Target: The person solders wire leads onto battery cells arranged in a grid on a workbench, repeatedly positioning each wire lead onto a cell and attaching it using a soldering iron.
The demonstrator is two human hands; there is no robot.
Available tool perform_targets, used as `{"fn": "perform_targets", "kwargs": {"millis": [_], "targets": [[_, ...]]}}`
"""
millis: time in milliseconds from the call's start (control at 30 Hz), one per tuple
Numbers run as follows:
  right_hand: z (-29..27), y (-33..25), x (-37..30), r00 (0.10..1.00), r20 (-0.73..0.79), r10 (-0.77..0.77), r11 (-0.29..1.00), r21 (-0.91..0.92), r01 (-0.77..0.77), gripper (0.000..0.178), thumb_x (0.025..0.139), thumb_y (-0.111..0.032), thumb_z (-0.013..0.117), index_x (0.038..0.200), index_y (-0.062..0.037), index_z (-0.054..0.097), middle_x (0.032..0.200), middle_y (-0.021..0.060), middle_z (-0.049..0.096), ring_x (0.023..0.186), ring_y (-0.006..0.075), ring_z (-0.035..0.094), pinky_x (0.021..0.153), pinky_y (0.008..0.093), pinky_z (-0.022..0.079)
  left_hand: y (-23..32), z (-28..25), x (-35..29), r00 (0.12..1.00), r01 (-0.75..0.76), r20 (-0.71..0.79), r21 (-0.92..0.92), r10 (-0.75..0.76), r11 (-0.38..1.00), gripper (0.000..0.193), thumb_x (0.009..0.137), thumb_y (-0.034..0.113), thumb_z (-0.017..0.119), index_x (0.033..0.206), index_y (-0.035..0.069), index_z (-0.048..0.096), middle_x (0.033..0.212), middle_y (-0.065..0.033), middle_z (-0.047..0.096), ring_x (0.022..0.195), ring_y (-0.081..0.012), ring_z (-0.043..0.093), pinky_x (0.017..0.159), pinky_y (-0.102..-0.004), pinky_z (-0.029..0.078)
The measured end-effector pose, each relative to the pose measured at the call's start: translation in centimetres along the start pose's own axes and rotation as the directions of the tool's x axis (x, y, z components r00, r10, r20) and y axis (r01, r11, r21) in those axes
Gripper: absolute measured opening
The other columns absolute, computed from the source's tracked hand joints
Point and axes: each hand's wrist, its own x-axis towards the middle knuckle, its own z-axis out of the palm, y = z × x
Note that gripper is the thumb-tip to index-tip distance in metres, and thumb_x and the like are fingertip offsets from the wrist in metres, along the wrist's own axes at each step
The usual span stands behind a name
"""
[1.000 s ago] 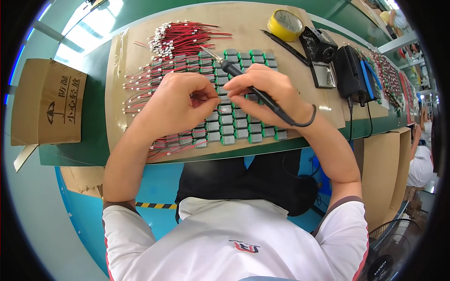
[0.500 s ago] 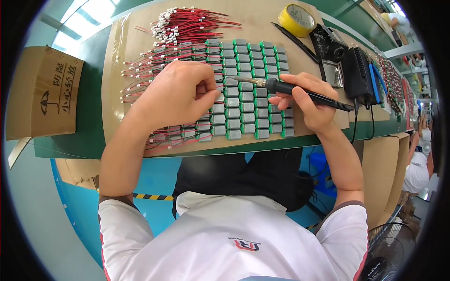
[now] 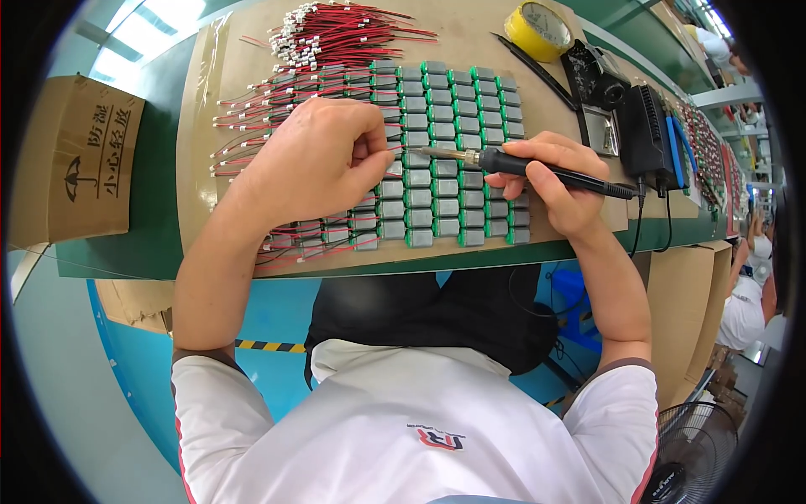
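Observation:
My right hand (image 3: 561, 181) grips a black soldering iron (image 3: 546, 174) like a pen. Its metal tip points left and lies just off my left fingertips, over the rows of small grey battery packs (image 3: 445, 207) with green edges. My left hand (image 3: 332, 155) is closed in a pinch above the left part of these rows; a bit of thin red wire shows at its fingertips, though most of it is hidden. Packs on the left have red and black wire leads (image 3: 243, 126) with white plugs. Whether the tip touches a pack, I cannot tell.
A heap of red leads with white plugs (image 3: 315, 38) lies at the back. Yellow tape roll (image 3: 537, 32), black tweezers (image 3: 533, 70), an iron stand (image 3: 596, 76) and a black power unit (image 3: 651, 139) stand right. A cardboard box (image 3: 92, 160) is at left.
The soldering iron's tip has come slightly down and left, closer to my left fingertips. My left hand keeps its pinch almost in place. The whole view has shifted a little.

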Motion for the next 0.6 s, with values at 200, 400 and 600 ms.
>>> {"fn": "perform_targets", "kwargs": {"millis": [200,400,600], "targets": [[-0.47,-0.08,0.16,0.997,0.081,-0.021,0.997,-0.078,0.028,0.032,0.098,0.003,0.055,0.122,0.0150,0.074,0.094,0.0235,0.074,0.079,0.0305,0.081,0.073,0.0377,0.067,0.01,0.05,-0.03,1.000,0.029,-0.002,-0.006,-0.029,1.000,0.016,0.090,0.007,0.078,0.085,-0.003,0.066,0.070,-0.0093,0.064,0.062,-0.0181,0.062,0.059,-0.0319,0.052],[-0.32,-0.10,0.15,0.997,0.075,-0.026,0.997,-0.075,0.032,0.032,0.097,0.003,0.057,0.121,0.0148,0.074,0.093,0.0230,0.074,0.078,0.0296,0.080,0.075,0.0387,0.067,-0.03,0.10,0.04,1.000,0.028,-0.003,0.003,-0.028,1.000,0.016,0.090,0.007,0.078,0.085,-0.003,0.066,0.071,-0.0096,0.064,0.062,-0.0181,0.062,0.059,-0.0321,0.052],[-0.30,-0.12,0.13,0.997,0.077,-0.018,0.997,-0.076,0.024,0.032,0.097,0.003,0.057,0.121,0.0148,0.074,0.093,0.0230,0.074,0.078,0.0292,0.080,0.076,0.0393,0.068,-0.12,0.21,0.01,1.000,0.025,-0.004,0.025,-0.025,0.999,0.017,0.090,0.007,0.079,0.085,-0.003,0.066,0.070,-0.0099,0.065,0.062,-0.0185,0.062,0.058,-0.0326,0.051]]}}
